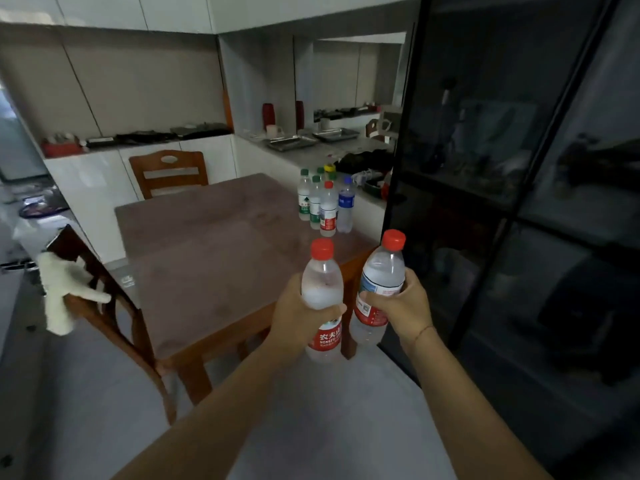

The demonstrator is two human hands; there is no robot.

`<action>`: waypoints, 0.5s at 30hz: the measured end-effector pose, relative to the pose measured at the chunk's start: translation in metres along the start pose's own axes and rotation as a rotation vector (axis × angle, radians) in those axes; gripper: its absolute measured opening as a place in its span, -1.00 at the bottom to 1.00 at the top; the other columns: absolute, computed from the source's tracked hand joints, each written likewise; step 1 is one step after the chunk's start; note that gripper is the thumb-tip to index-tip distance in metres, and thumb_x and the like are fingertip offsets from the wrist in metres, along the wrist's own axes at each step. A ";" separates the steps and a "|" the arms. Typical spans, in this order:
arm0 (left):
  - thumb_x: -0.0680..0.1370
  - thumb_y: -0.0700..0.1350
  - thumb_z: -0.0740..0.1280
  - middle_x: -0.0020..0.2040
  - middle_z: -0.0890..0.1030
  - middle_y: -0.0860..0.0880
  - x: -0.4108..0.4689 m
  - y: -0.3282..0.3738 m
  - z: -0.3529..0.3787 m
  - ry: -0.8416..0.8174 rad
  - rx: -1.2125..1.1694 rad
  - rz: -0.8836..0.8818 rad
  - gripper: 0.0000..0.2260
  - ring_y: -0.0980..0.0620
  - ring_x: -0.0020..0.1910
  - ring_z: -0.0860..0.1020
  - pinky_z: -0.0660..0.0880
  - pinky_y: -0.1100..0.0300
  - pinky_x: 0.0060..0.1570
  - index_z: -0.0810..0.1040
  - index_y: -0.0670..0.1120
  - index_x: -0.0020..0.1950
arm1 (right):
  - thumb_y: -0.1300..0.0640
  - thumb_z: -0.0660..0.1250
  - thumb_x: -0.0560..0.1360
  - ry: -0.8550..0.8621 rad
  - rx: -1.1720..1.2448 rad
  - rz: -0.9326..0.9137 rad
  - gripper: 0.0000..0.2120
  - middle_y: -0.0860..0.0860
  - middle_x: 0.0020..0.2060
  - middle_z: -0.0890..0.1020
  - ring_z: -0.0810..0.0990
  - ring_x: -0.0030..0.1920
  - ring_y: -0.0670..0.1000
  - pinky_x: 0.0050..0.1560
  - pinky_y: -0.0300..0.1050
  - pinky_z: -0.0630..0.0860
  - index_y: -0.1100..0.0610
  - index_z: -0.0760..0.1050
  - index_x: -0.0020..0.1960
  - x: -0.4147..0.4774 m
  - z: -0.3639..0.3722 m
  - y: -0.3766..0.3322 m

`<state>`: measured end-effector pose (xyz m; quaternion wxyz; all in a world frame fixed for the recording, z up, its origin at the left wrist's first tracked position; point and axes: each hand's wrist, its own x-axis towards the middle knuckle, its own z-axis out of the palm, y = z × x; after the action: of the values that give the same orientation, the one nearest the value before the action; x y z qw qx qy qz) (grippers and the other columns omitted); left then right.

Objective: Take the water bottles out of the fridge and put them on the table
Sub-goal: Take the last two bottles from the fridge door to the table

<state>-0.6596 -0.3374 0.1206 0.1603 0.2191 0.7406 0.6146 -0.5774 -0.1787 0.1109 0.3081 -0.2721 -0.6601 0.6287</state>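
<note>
My left hand (pixel 294 315) grips a red-capped water bottle (pixel 322 271) with a red label, held upright in front of the table's near right corner. My right hand (pixel 403 303) grips a second red-capped bottle (pixel 382 268), tilted slightly to the right. Both are held in the air, close together. The brown wooden table (pixel 207 258) lies ahead. A cluster of several bottles (pixel 323 202) with green, red, blue and yellow caps stands on its far right corner. The dark glass-fronted fridge (pixel 512 168) stands to the right, its door shut.
One wooden chair (pixel 169 173) stands at the table's far side. Another chair (pixel 104 296) at the left has a pale cloth (pixel 60 292) draped on its back. White counters (pixel 311 147) with trays and clutter run behind. The grey floor (pixel 311 427) lies under my arms.
</note>
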 end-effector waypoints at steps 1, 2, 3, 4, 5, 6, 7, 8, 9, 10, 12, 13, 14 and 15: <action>0.29 -0.14 0.58 0.17 0.60 -0.05 0.014 -0.003 0.000 0.002 -0.011 -0.004 -0.37 -0.07 0.14 0.58 0.54 -0.10 0.15 0.41 -0.03 0.30 | 0.27 0.58 0.20 0.013 0.001 0.006 -0.40 -0.13 -0.04 0.58 0.57 -0.02 -0.05 -0.04 -0.10 0.52 -0.04 0.42 0.14 0.014 0.004 0.004; 0.29 -0.13 0.59 0.15 0.60 -0.04 0.028 -0.006 -0.001 0.002 -0.011 -0.002 -0.37 -0.06 0.12 0.59 0.55 -0.08 0.13 0.42 -0.03 0.29 | 0.27 0.58 0.20 0.024 -0.001 0.011 -0.40 -0.15 -0.06 0.58 0.57 -0.03 -0.06 -0.08 -0.14 0.51 -0.06 0.42 0.12 0.028 0.010 0.006; 0.28 -0.12 0.59 0.14 0.61 -0.03 0.043 -0.008 -0.002 -0.001 -0.009 0.002 -0.37 -0.04 0.10 0.60 0.56 -0.07 0.11 0.42 -0.02 0.28 | 0.27 0.58 0.20 0.033 -0.003 0.013 -0.40 -0.16 -0.07 0.58 0.56 -0.04 -0.06 -0.12 -0.18 0.49 -0.07 0.41 0.11 0.041 0.015 0.009; 0.28 -0.10 0.60 0.13 0.61 -0.02 0.058 -0.011 -0.003 -0.003 -0.009 0.006 -0.37 -0.03 0.09 0.60 0.56 -0.07 0.11 0.42 -0.02 0.28 | 0.27 0.58 0.20 0.040 -0.007 0.016 -0.40 -0.15 -0.07 0.57 0.56 -0.04 -0.05 -0.13 -0.20 0.48 -0.07 0.41 0.11 0.054 0.020 0.012; 0.27 -0.09 0.60 0.13 0.61 -0.03 0.079 -0.016 -0.004 -0.007 -0.009 0.008 -0.36 -0.03 0.08 0.60 0.56 -0.09 0.10 0.42 -0.02 0.28 | 0.27 0.58 0.20 0.054 -0.008 0.020 -0.39 -0.14 -0.05 0.57 0.56 -0.02 -0.04 -0.11 -0.19 0.48 -0.06 0.41 0.12 0.072 0.028 0.017; 0.26 -0.09 0.61 0.13 0.61 -0.03 0.094 -0.019 -0.005 -0.010 -0.005 0.007 -0.35 -0.04 0.08 0.60 0.56 -0.10 0.10 0.42 -0.02 0.28 | 0.27 0.58 0.20 0.064 -0.011 0.025 -0.38 -0.12 -0.03 0.57 0.55 0.01 -0.03 -0.07 -0.16 0.48 -0.05 0.40 0.14 0.085 0.033 0.020; 0.25 -0.08 0.61 0.13 0.61 -0.03 0.105 -0.021 -0.006 -0.013 -0.006 0.001 -0.34 -0.04 0.08 0.60 0.56 -0.11 0.10 0.42 -0.02 0.28 | 0.27 0.58 0.21 0.066 -0.018 0.033 -0.38 -0.10 0.00 0.56 0.54 0.03 -0.01 -0.03 -0.12 0.48 -0.05 0.40 0.15 0.093 0.037 0.021; 0.25 -0.08 0.61 0.13 0.61 -0.03 0.122 -0.025 -0.009 -0.023 -0.009 -0.003 -0.34 -0.04 0.08 0.61 0.56 -0.12 0.11 0.43 -0.01 0.28 | 0.28 0.58 0.21 0.074 -0.022 0.041 -0.38 -0.08 0.02 0.55 0.53 0.05 0.01 0.02 -0.09 0.48 -0.04 0.39 0.16 0.106 0.042 0.024; 0.24 -0.08 0.62 0.12 0.62 -0.03 0.140 -0.027 -0.010 -0.037 -0.017 -0.008 -0.34 -0.05 0.08 0.61 0.56 -0.13 0.10 0.43 0.00 0.27 | 0.29 0.57 0.22 0.087 -0.031 0.046 -0.38 -0.07 0.03 0.55 0.53 0.08 0.03 0.05 -0.05 0.48 -0.03 0.39 0.16 0.121 0.048 0.027; 0.23 -0.08 0.62 0.12 0.63 -0.03 0.159 -0.030 -0.012 -0.050 -0.037 -0.017 -0.35 -0.06 0.08 0.62 0.56 -0.14 0.10 0.45 0.01 0.25 | 0.29 0.57 0.22 0.096 -0.043 0.050 -0.38 -0.05 0.04 0.55 0.53 0.10 0.05 0.09 -0.01 0.49 -0.02 0.39 0.17 0.137 0.054 0.028; 0.24 -0.12 0.62 0.10 0.64 -0.04 0.196 -0.034 -0.016 -0.072 -0.073 -0.045 -0.38 -0.07 0.06 0.63 0.57 -0.15 0.07 0.46 0.02 0.22 | 0.27 0.57 0.24 0.107 -0.080 0.062 -0.35 -0.02 0.11 0.54 0.50 0.16 0.08 0.19 0.09 0.47 0.03 0.39 0.24 0.166 0.066 0.027; 0.25 -0.15 0.61 0.09 0.64 -0.05 0.213 -0.034 -0.017 -0.082 -0.080 -0.057 -0.40 -0.06 0.04 0.64 0.58 -0.12 0.05 0.47 0.02 0.21 | 0.27 0.56 0.25 0.113 -0.094 0.064 -0.34 0.00 0.14 0.54 0.49 0.18 0.08 0.22 0.12 0.45 0.05 0.38 0.27 0.181 0.070 0.027; 0.26 -0.17 0.60 0.09 0.64 -0.05 0.230 -0.034 -0.018 -0.093 -0.081 -0.063 -0.42 -0.03 0.02 0.64 0.61 -0.04 0.00 0.47 0.02 0.20 | 0.27 0.56 0.25 0.119 -0.102 0.062 -0.34 0.01 0.15 0.53 0.49 0.18 0.08 0.22 0.11 0.44 0.05 0.38 0.27 0.195 0.075 0.028; 0.27 -0.19 0.60 0.08 0.64 -0.04 0.246 -0.035 -0.018 -0.107 -0.079 -0.063 -0.44 0.01 -0.01 0.65 0.62 0.08 -0.09 0.47 0.02 0.20 | 0.28 0.56 0.25 0.124 -0.102 0.057 -0.35 0.01 0.14 0.53 0.49 0.18 0.08 0.21 0.10 0.44 0.03 0.38 0.25 0.208 0.079 0.029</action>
<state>-0.8831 -0.2292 0.0978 0.2273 0.2218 0.7128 0.6253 -0.7747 -0.0740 0.0942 0.3160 -0.3448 -0.6630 0.5846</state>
